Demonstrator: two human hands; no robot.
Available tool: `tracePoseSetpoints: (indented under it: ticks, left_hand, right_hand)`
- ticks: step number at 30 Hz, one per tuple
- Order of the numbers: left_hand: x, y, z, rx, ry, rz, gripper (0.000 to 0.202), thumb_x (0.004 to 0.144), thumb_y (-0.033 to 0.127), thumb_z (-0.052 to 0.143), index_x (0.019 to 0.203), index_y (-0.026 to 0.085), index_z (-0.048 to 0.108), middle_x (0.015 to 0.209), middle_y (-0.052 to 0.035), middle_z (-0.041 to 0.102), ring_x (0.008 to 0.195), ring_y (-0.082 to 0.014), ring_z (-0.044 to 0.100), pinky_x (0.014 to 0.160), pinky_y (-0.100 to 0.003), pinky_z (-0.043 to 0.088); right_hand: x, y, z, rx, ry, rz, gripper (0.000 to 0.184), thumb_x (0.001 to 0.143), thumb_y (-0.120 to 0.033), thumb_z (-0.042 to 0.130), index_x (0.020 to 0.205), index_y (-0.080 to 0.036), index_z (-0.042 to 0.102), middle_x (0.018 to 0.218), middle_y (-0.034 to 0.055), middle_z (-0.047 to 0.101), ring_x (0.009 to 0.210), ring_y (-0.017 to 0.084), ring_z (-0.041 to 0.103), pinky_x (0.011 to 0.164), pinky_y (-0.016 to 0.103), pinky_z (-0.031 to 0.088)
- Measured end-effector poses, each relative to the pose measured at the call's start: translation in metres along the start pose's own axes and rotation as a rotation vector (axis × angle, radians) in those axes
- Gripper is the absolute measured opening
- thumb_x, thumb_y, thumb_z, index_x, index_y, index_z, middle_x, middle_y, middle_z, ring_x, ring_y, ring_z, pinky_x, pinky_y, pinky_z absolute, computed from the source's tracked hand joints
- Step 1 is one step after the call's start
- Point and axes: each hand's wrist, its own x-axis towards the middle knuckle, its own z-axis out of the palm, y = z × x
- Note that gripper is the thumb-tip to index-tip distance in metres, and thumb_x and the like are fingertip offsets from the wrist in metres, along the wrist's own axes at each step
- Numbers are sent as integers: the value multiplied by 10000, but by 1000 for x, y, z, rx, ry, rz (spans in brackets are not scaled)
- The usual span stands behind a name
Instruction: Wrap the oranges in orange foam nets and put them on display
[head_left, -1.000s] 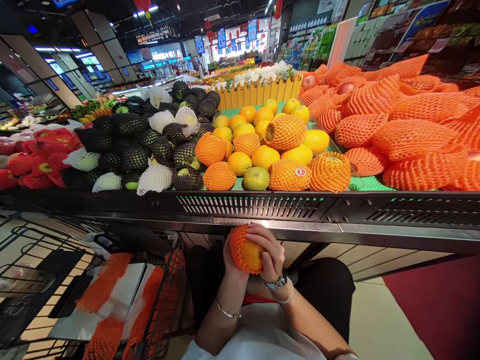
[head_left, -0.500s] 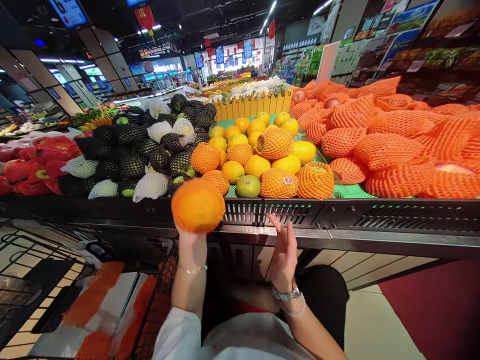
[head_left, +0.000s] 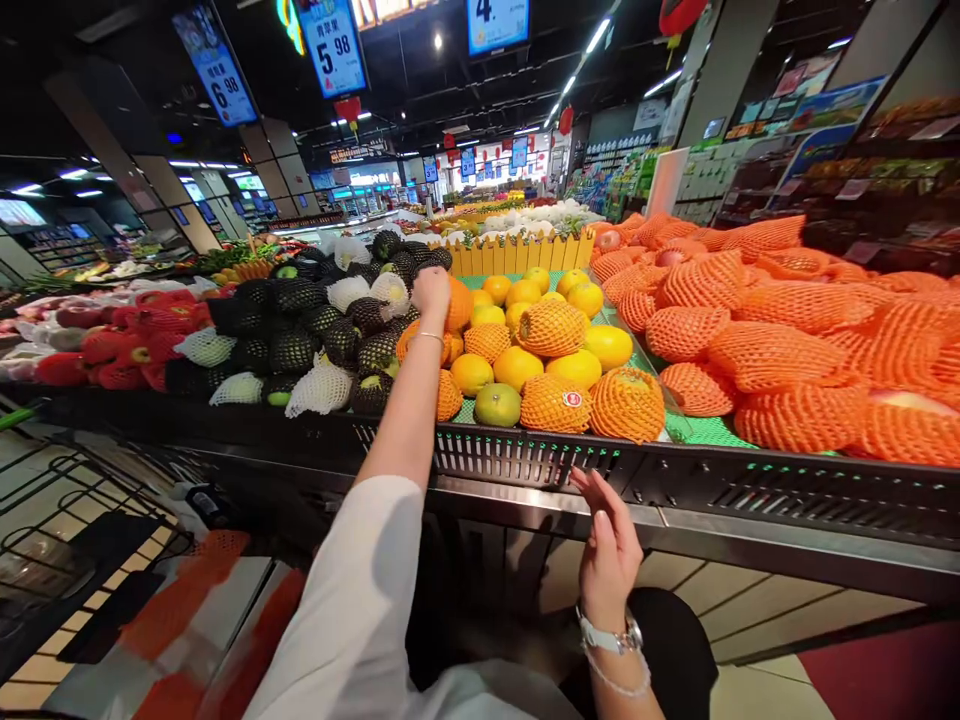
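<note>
My left hand point(head_left: 430, 291) reaches far over the fruit stand and is closed on an orange in orange foam netting point(head_left: 458, 303), held above the pile of oranges point(head_left: 532, 350). Some oranges in the pile are bare, others wear netting. My right hand point(head_left: 609, 550) hovers empty with fingers stretched out, just in front of the stand's black metal front edge point(head_left: 675, 480).
Dark fruit in black and white netting point(head_left: 315, 330) lies left of the oranges. Large fruit in orange netting point(head_left: 787, 330) fills the right. A yellow picket divider point(head_left: 517, 252) stands behind. A shopping cart point(head_left: 90, 560) with netting pieces is at lower left.
My left hand carried the netted orange from near my body up and forward over the orange pile. My right hand let go of it and stayed low by the stand's edge.
</note>
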Motion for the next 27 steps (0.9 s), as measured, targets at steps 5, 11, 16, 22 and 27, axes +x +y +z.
tracePoseSetpoints:
  ticks: [5,11,16,22,27]
  left_hand:
    - [-20,6,47,416,-101,239,330,939,155,421,1075,43,700,1235,-238,604,1270,-356,411,1032,-514,320]
    - [-23,4,52,632,-154,335,423,1008,251,351,1171,20,665,1232,-231,614,1246,-356,461,1006,-524,360]
    - [-32,40,14,634,-73,563,496,1012,453,354,1370,159,532,1437,-112,510,1423,-270,345,1174,-587,-29]
    - [-92,32,-127,406,153,1046,490,1027,407,251,1297,130,552,1257,-6,596,1249,-156,522,1155,-454,238]
    - [-146,-157,-224,408,239,672,531,977,514,279,916,155,665,955,-91,659,1005,-224,580,1010,-455,375]
  right_hand:
    - [-7,13,-6,-99,-47,-16,333,983,-274,486,1274,-190,622,1210,110,674,1089,228,662,951,406,483]
    - [-14,7,-4,-114,-99,-10,288,983,-263,481,1183,-187,674,1124,86,712,1030,205,684,916,364,510]
    - [-21,1,-6,-100,-182,9,285,978,-255,475,1143,-184,696,1063,79,728,989,209,695,894,365,524]
    - [-19,16,-13,-118,-124,85,244,937,-300,534,970,-157,729,881,79,740,804,223,704,776,364,530]
    - [-24,35,-17,-107,-119,176,245,903,-341,570,927,-141,710,834,81,725,779,225,690,799,383,515]
